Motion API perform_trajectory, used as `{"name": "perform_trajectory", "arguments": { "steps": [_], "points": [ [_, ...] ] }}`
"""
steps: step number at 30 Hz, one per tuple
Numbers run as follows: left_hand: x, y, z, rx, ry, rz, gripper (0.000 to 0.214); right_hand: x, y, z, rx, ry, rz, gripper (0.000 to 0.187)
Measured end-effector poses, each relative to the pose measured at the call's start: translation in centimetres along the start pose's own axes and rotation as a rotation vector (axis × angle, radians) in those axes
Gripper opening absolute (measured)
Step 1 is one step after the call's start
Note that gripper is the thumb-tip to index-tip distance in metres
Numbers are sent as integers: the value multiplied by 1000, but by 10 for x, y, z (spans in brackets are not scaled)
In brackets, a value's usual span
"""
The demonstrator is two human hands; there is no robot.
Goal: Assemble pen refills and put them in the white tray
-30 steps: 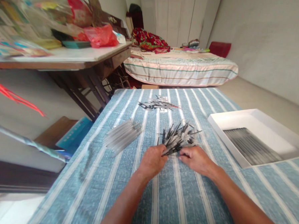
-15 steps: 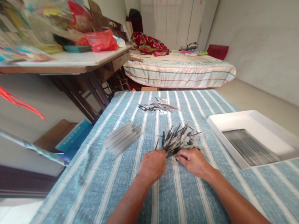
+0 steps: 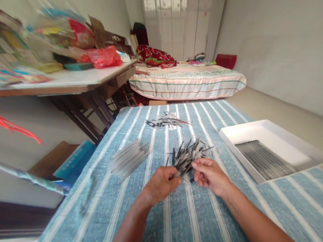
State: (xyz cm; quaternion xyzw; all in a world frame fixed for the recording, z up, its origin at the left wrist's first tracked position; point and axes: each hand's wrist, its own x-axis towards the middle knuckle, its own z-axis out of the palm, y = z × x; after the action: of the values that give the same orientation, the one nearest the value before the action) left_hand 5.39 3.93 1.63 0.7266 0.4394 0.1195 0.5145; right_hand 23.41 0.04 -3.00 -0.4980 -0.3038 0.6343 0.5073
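A loose heap of short black and clear-grey sticks (image 3: 189, 154) lies on the striped tablecloth in front of me. My left hand (image 3: 164, 182) is at the heap's near left edge, thumb and fingers pressed together; what is between them is hidden. At the near right side, my right hand (image 3: 209, 174) pinches with thumb and forefinger against the sticks, its other fingers curled. Anything in that pinch is too small to name. Left of the heap, a flat bundle of clear-grey tubes (image 3: 129, 159) lies side by side.
A white open box (image 3: 292, 143) on the right holds a row of dark grey tubes (image 3: 265, 159). Farther back, thin black sticks (image 3: 164, 121) lie over a printed paper label. A cluttered side table (image 3: 94, 79) stands at left, a bed (image 3: 186, 83) beyond.
My right hand has lifted slightly and its curled fingers now show. My left hand has turned, so its thumb is visible. The whole view has shifted a little.
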Motion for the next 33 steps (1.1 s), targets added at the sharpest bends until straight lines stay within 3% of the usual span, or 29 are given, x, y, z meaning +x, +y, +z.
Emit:
{"name": "perform_trajectory", "arguments": {
  "steps": [3, 10, 24, 28, 33],
  "points": [
    [3, -1, 5, -60, -9, 5, 19, 0, -4, 0, 154, 7, -109, 32],
    [3, 4, 4, -16, 4, 32, 30, 3, -11, -13, 262, 81, -271, 26],
    [4, 4, 8, 6, -17, 65, 29, -2, -7, -3, 210, 10, -267, 23],
    [2, 7, 10, -41, -55, 41, 26, -6, -4, 6, 149, -59, -238, 24],
    [1, 7, 11, -255, -68, 64, 26, -9, -7, -1, -148, -198, -249, 31]
  ]
}}
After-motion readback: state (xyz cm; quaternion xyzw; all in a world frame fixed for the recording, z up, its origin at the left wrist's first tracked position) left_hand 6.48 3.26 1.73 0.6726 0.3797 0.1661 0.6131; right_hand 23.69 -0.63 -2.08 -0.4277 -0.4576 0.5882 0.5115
